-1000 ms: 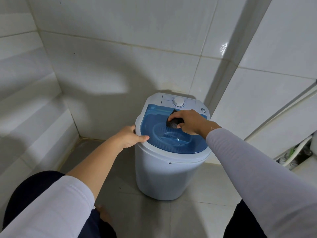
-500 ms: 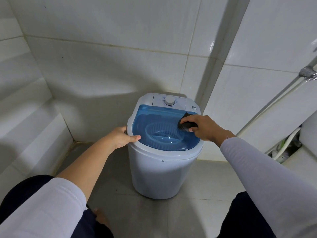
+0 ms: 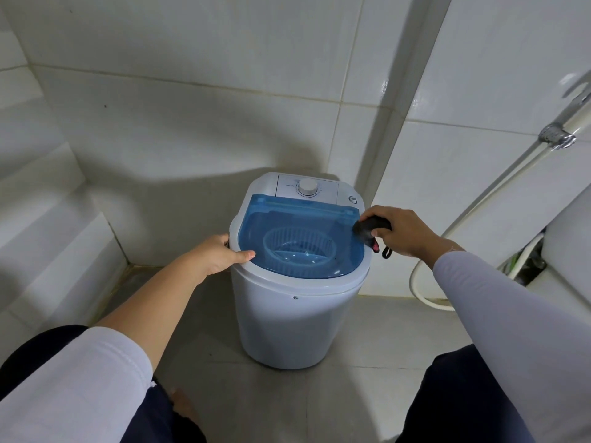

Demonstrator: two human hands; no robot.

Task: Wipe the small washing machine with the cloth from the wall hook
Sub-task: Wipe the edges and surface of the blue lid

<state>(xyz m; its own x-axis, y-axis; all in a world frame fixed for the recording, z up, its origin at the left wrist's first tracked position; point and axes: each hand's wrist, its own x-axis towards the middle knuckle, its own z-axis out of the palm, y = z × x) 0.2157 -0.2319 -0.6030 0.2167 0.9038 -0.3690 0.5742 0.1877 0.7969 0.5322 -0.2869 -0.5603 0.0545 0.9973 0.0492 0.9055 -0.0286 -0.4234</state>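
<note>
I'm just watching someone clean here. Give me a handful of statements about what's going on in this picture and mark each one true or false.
1. The right hand grips a dark cloth at the right edge of the blue lid. True.
2. The lid of the washing machine stands open. False: it lies shut, with the basket visible through it.
3. The left hand holds the machine's left rim. True.
4. The cloth covers the white dial. False: the dial is uncovered, behind the lid.
5. The machine stands on a table. False: it stands on the tiled floor.
</note>
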